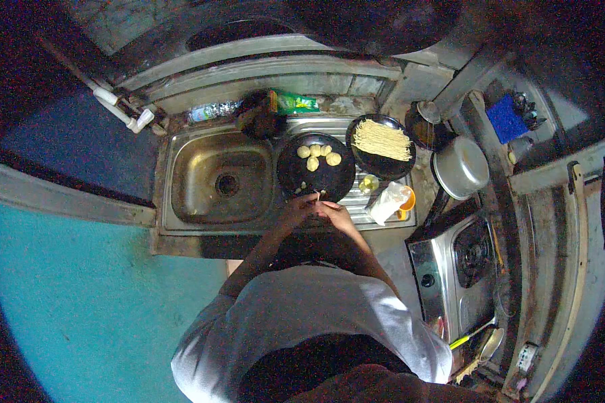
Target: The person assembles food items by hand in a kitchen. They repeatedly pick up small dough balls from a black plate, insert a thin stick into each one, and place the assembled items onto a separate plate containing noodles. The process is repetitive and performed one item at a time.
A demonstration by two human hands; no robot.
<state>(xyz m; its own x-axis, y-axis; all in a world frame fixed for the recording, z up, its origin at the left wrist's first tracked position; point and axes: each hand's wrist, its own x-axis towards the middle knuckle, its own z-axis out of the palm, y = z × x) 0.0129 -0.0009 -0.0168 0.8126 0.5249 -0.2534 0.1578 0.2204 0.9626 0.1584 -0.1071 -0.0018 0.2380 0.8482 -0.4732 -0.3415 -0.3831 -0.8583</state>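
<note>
My left hand [297, 208] and my right hand [334, 213] meet at the near rim of a round black plate [316, 181] on the sink's drainboard. Together they pinch a small pale strip between the fingertips. Several peeled pale yellow chunks [318, 156] lie on the far side of that plate, and a few small bits lie near my fingers. A second black plate [382, 165] to the right carries a heap of thin pale yellow strips [382, 138].
A steel sink basin [220, 177] lies left of the plates. A silver pot lid [460, 166], a white bag with an orange cup [396, 200] and a gas stove [458, 263] stand to the right. A green packet [296, 102] and a dark bowl [259, 114] sit behind.
</note>
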